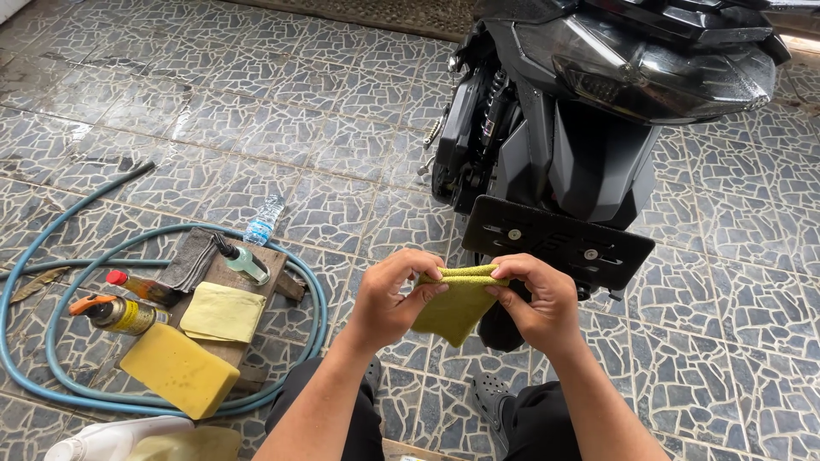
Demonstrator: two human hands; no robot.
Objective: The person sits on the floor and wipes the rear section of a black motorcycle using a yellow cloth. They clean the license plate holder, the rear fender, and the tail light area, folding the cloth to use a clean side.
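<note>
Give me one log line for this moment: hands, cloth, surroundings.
left hand: grips yellow-green cloth | right hand: grips same cloth | ahead: black scooter rear | left: yellow sponge, hose

Bare forearms with no sleeves showing, black trousers (547, 423) and dark grey perforated clogs (491, 394) on the feet.

A wet grey tiled floor (282, 111) carries a coiled blue-green hose (51, 256) at lower left. Inside the coil lies a wooden board (256, 282); a clear plastic bottle (263, 220) lies above it, and a black scooter (581, 128) stands at upper right
</note>
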